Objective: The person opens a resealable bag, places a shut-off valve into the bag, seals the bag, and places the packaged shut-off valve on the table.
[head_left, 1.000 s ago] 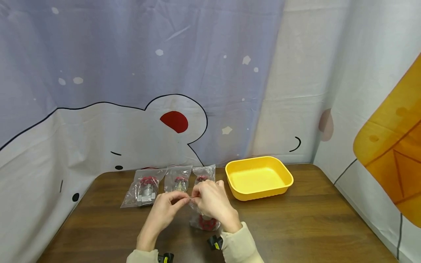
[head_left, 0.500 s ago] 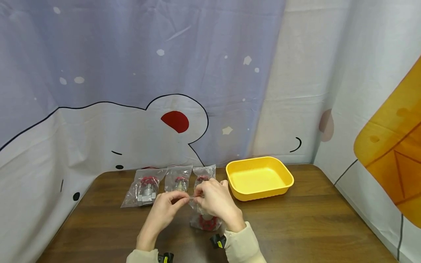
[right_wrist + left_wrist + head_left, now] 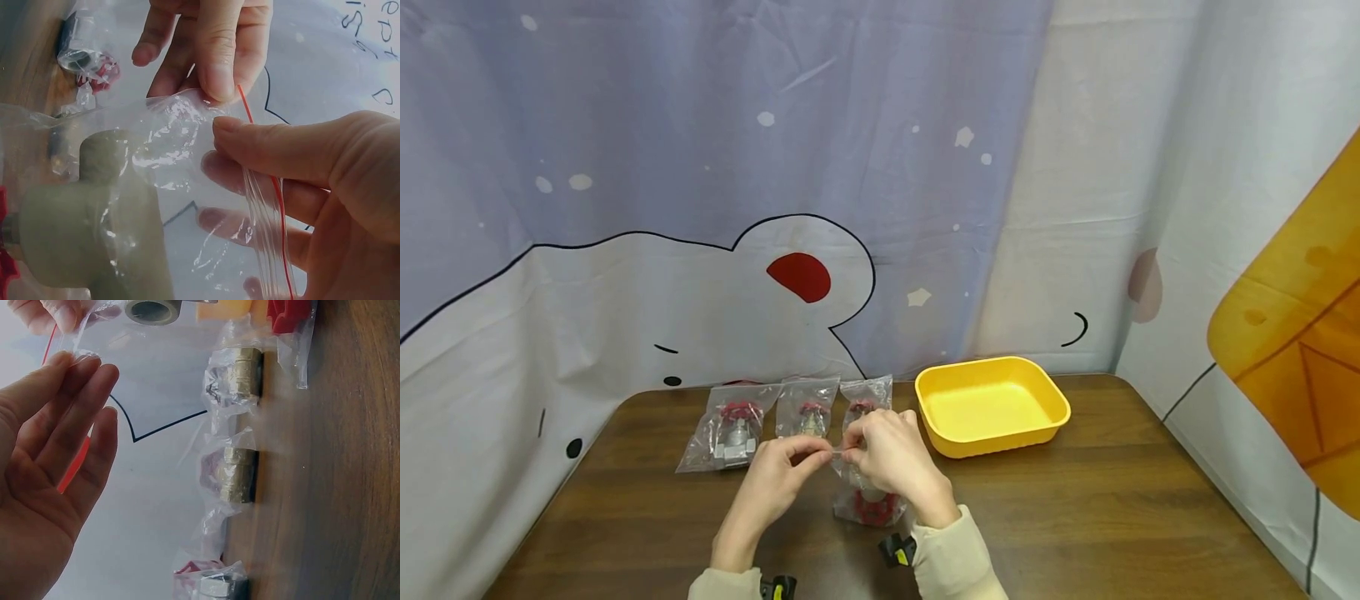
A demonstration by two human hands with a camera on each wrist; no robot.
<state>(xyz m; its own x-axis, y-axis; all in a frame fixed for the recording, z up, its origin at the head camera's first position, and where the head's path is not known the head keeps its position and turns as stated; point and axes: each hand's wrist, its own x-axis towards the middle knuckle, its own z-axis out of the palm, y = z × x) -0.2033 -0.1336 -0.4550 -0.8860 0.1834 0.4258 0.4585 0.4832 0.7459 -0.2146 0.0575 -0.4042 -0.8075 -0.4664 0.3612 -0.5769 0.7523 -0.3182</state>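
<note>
A clear zip bag [image 3: 181, 150] with a red line along its zip hangs between my hands. Inside it is a pale grey-green valve [image 3: 119, 219]; its red handwheel [image 3: 874, 507] points toward me, low in the head view. My left hand [image 3: 775, 479] pinches the top edge of the bag between thumb and index finger, the other fingers spread in the left wrist view. Close by on the right, my right hand [image 3: 895, 458] pinches the bag beside the zip, its thumb on one side and fingers behind the plastic. Fingers partly hide the bag in the head view.
Behind my hands, bagged red-wheeled valves stand in a row: a silver one [image 3: 735, 442] at left, a brass one [image 3: 812, 421] in the middle, another [image 3: 861, 406] at right. A yellow bin [image 3: 992, 404] sits right of them on the wooden table [image 3: 1075, 517], against a curtain.
My right hand has shifted slightly to the right, widening the small gap between the fingertips of both hands. The left hand has stayed in place, and both still hold the bag.
</note>
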